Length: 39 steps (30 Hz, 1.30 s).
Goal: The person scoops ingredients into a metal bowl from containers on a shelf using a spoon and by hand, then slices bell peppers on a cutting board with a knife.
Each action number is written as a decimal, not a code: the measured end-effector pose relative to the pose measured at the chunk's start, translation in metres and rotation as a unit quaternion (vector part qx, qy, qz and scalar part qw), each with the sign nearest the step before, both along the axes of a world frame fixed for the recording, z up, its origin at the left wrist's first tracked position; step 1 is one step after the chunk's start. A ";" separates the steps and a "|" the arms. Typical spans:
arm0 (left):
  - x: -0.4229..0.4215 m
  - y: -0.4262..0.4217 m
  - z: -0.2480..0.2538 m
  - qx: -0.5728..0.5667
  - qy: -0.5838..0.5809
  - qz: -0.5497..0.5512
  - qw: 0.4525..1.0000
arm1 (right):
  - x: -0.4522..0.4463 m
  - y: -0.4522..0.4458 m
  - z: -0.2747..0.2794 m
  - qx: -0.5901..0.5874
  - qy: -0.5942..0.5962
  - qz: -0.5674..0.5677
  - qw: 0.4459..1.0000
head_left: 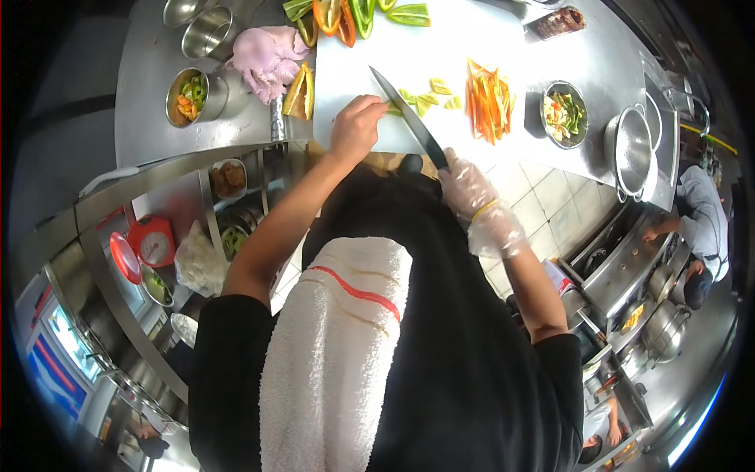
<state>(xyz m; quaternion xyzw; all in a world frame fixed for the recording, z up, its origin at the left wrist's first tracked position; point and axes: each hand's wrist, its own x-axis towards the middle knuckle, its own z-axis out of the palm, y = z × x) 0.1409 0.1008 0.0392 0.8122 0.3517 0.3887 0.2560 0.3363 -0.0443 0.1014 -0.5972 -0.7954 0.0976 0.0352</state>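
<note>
Green pepper pieces (427,101) lie beside the knife (415,124) in the right hand (470,193).

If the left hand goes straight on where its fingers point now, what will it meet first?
The left hand would probably meet the green pepper piece right ahead of it first, then the knife blade just past that. How high the blade stands above the white board is unclear.
</note>
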 end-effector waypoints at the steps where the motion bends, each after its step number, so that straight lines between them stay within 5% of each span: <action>1: -0.001 -0.001 0.000 0.003 -0.001 -0.008 1.000 | 0.001 0.012 0.025 -0.193 0.142 -0.148 0.959; 2: -0.002 -0.002 -0.002 -0.035 0.007 -0.001 0.999 | 0.003 0.026 0.051 -0.366 0.276 -0.283 0.842; 6: 0.006 -0.003 0.009 -0.122 0.023 0.004 0.992 | 0.027 0.006 0.091 -0.351 0.422 -0.433 0.715; 12: 0.075 0.003 0.017 -0.018 0.157 -0.097 0.983 | 0.067 -0.047 0.087 -0.192 0.511 -0.489 0.681; 16: 0.102 0.005 0.012 0.036 0.232 -0.133 0.963 | 0.064 -0.055 0.101 -0.228 0.444 -0.517 0.695; 17: 0.104 0.007 0.011 0.046 0.177 -0.130 0.975 | 0.062 -0.054 0.106 -0.242 0.441 -0.521 0.690; 23: 0.104 0.011 0.015 0.059 0.224 -0.176 0.957 | 0.065 -0.059 0.082 -0.213 0.496 -0.495 0.681; 33: 0.044 -0.012 0.023 -0.054 0.125 -0.040 0.990 | 0.047 -0.052 0.020 -0.298 0.513 -0.408 0.694; 39: 0.092 -0.033 0.012 -0.053 0.062 0.075 0.994 | 0.032 -0.029 0.003 -0.324 0.528 -0.379 0.687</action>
